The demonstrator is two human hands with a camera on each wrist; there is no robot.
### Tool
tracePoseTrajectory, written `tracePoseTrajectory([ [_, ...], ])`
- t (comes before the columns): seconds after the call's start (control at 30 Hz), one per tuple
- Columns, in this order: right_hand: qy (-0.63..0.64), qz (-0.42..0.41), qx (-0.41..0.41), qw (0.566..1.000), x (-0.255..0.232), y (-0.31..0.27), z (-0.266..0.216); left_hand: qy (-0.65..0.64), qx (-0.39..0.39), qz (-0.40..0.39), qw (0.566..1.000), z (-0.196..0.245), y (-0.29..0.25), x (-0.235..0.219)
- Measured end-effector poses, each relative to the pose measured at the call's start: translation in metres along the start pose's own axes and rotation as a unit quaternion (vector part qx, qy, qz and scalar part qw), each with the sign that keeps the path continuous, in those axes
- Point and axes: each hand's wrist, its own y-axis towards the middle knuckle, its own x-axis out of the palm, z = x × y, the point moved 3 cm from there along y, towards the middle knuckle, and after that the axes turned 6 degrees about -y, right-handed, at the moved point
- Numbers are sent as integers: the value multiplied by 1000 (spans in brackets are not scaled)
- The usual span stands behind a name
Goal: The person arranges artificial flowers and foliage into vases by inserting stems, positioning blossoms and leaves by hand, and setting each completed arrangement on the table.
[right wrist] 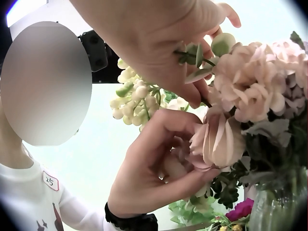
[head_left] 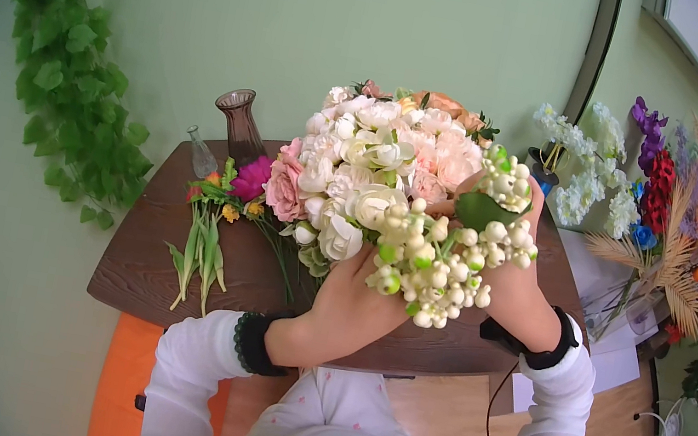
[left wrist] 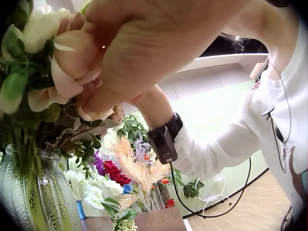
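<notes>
A full bouquet of white, pink and peach artificial flowers point(head_left: 358, 164) stands in a ribbed clear glass vase point(left wrist: 45, 192) on the table. My left hand point(head_left: 357, 304) is at the near side of the bouquet. Its fingers curl round a pale pink rose point(right wrist: 219, 142) in the right wrist view. From the right, my right hand point(head_left: 519, 285) pinches the stem of a spray of cream berries point(head_left: 442, 272) with green leaves. Those fingertips point(right wrist: 195, 96) are in among the blooms, just above the left hand; the stem's lower end is hidden there.
Left on the dark table point(head_left: 134, 273) stand a brownish glass vase point(head_left: 243, 129) and a small clear vase point(head_left: 200, 154). Loose tulips point(head_left: 201, 253) and a magenta flower point(head_left: 250, 178) lie nearby. White blossoms point(head_left: 596, 168) and mixed stems point(head_left: 677, 211) stand at the right. A cable point(head_left: 492, 421) hangs below.
</notes>
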Motion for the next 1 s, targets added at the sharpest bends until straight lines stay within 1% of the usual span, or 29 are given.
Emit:
tracePoseTrajectory([
  [0.03, -1, -1, 2, 1000, 2, 0, -1, -2, 0, 0, 1000, -1, 1, 0],
  [0.1, 53, 12, 5, 999, 4, 1, 0, 1, 17, 65, 998, -3, 2, -2],
  [0.13, 10, 2, 2, 1000, 3, 1, -3, -43, 7, 56, 997, -5, 0, 0],
  [0.17, 10, 2, 1, 1000, 3, 2, -4, -43, 7, 57, 997, -6, -1, 1],
  [0.23, -82, 4, -66, 994, 4, 3, -10, -119, -21, 72, 990, -6, 0, -2],
  [0.27, 81, -4, 44, 996, 7, 2, -8, -109, -41, 13, 993, -5, 1, 0],
  [0.3, 72, 38, 27, 996, 10, 1, -7, -111, -40, 11, 993, -4, 1, -1],
  [0.37, -12, 60, -3, 998, 9, -1, -7, -9, 4, 23, 1000, -1, 4, -2],
  [0.4, -15, 60, -1, 998, 8, 0, -7, 42, 25, 29, 998, 0, 5, -2],
  [0.43, -107, 49, -44, 992, 7, 1, -10, 40, 25, 28, 998, -1, 5, -1],
  [0.47, -199, 38, -87, 975, 8, 0, -13, 31, 32, 37, 998, -1, 5, 0],
  [0.5, -200, 37, -84, 976, 9, -2, -12, 22, 38, 44, 998, -1, 6, 0],
  [0.57, -140, 74, -65, 985, 9, -6, -11, -6, 43, 51, 998, 0, 4, 0],
  [0.63, -154, 73, -73, 983, 6, -2, -17, 13, 46, 80, 996, 1, 3, 0],
  [0.7, -189, 102, -113, 970, 4, 5, -22, -12, 52, 79, 995, -3, 5, 1],
  [0.73, -232, 76, -134, 960, 5, 8, -21, -10, 54, 102, 993, -5, 7, 1],
  [0.77, -232, 68, -130, 962, 4, 10, -23, -8, 57, 123, 991, -4, 8, 1],
  [0.8, -242, 65, -127, 960, 5, 13, -26, -26, 37, 94, 995, -6, 7, 1],
  [0.83, -252, 64, -123, 958, 6, 15, -29, -30, 46, 88, 995, -6, 7, 0],
  [0.87, -241, 53, -112, 963, 5, 17, -33, -37, 31, 94, 994, -8, 7, -1],
  [0.9, -259, 59, -131, 955, 7, 16, -33, -45, 18, 99, 994, -10, 6, -2],
  [0.93, -272, 39, -127, 953, 12, 16, -32, -23, 29, 83, 996, -12, 4, -2],
  [0.97, -285, 17, -123, 950, 16, 16, -31, -29, 38, 76, 996, -12, 3, -2],
  [1.0, -285, 16, -131, 949, 22, 14, -29, 10, 50, 100, 994, -12, 3, -4],
])
